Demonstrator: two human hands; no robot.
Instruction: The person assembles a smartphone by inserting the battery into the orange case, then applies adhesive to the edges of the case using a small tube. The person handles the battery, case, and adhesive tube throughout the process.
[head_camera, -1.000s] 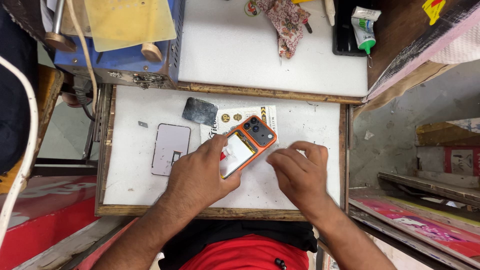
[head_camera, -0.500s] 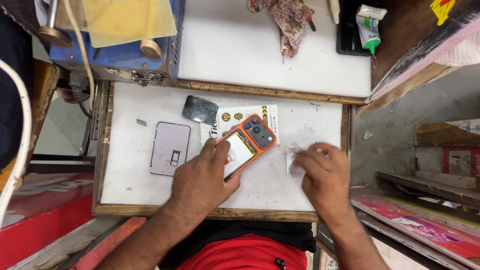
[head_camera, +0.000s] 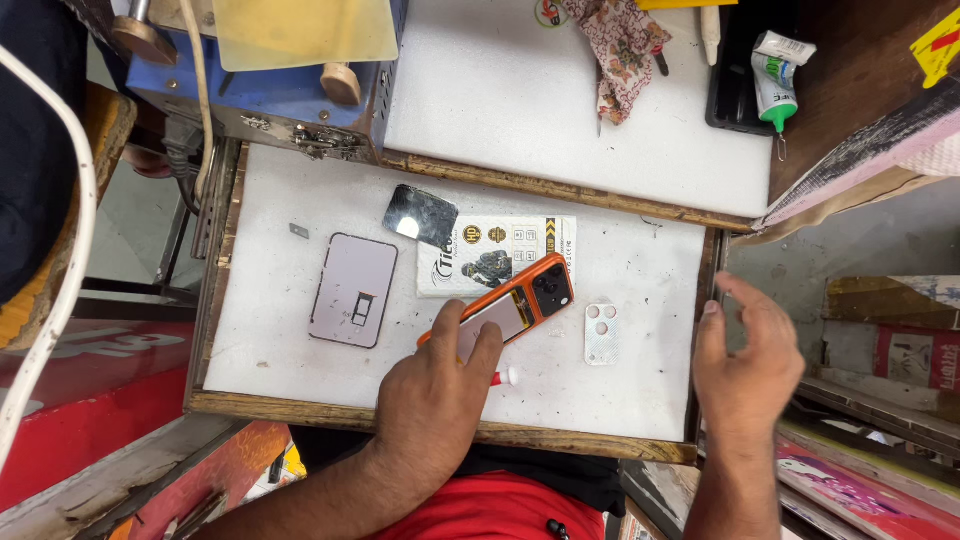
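Pressure is applied by the left hand (head_camera: 432, 400) to an orange-framed phone (head_camera: 503, 310), which lies face down and askew near the middle of a white foam-topped wooden tray (head_camera: 640, 390), its dark camera block turned toward the far right. The hand is laid flat, index and middle fingers stretched along the pale back panel; nothing is gripped, the phone is only pinned. The right hand (head_camera: 745, 365) is held open and empty over the tray's right rim, fingers loosely spread, touching nothing that can be seen.

A small white camera-hole cutout piece (head_camera: 601, 333) lies just beside the phone's camera end, apart from it. A red-tipped small tube (head_camera: 506, 377) peeps out from under the left hand. Partly beneath the phone rests a printed white packet (head_camera: 480, 250); a lilac back-cover panel (head_camera: 353, 290) and a dark, shiny rounded glass piece (head_camera: 421, 215) lie farther left.

Several risks can be judged from this. Since the phone is pinned by two fingers only and rests half on the slick packet, it could be swivelled or slid by uneven pressure. The loose cutout piece could be brushed off the tray by the right hand. If the tube is uncapped, which cannot be told, its contents could be smeared under the palm.
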